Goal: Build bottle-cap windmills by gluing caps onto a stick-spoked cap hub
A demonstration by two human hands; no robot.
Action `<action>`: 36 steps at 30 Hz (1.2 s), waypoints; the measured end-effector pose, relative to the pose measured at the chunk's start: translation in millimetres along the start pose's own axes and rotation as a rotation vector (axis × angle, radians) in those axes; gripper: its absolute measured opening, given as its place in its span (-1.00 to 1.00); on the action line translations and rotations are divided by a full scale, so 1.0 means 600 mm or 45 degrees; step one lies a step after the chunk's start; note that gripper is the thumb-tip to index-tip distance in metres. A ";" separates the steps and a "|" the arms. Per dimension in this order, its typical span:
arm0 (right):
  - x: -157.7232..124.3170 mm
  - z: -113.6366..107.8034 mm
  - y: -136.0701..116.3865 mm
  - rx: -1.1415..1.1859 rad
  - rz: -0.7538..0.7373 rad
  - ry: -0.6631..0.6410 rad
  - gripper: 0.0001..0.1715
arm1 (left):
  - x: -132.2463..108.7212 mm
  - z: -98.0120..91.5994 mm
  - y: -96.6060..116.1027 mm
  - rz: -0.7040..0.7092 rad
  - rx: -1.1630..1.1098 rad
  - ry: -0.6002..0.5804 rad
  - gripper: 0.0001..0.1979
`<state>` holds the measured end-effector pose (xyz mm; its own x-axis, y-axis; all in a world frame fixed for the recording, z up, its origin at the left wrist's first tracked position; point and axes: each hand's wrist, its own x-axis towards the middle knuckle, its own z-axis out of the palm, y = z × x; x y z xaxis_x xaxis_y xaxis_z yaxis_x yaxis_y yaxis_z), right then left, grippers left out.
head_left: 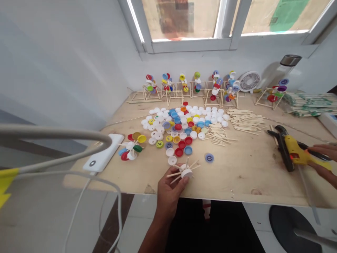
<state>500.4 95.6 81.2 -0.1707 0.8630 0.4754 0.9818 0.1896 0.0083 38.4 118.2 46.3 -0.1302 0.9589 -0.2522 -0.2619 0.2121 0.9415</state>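
Observation:
My left hand [172, 189] is closed on a spoked wheel [186, 173], made of white bottle caps with thin wooden sticks poking out all round. It holds the wheel just above the table's front edge. At the right edge of the view, my right hand [325, 161] is partly cut off. Its fingers are stretched apart on either side of the handle of a yellow glue gun [296, 151], which has black parts at its front. A clear glue stick [310, 195] trails from it. A lone blue-violet cap [209, 157] lies just beyond the wheel.
Loose bottle caps [179, 126] cover mid-table, with stick piles [246, 120] beside them. A finished cap wheel [131, 149] lies left near a white power strip [104, 153]. Stick frames with cap wheels [216, 91], a small fan [249, 81] and a flask [286, 66] stand behind.

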 end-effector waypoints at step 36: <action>0.118 0.068 -0.385 1.485 0.473 -0.374 -0.69 | -0.005 0.004 0.000 -0.043 -0.052 -0.134 -0.61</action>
<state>258.1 131.8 77.0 -0.0590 0.9959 0.0679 0.3424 0.0841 -0.9358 41.1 115.8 47.8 -0.0197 0.9663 -0.2568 -0.3032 0.2390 0.9225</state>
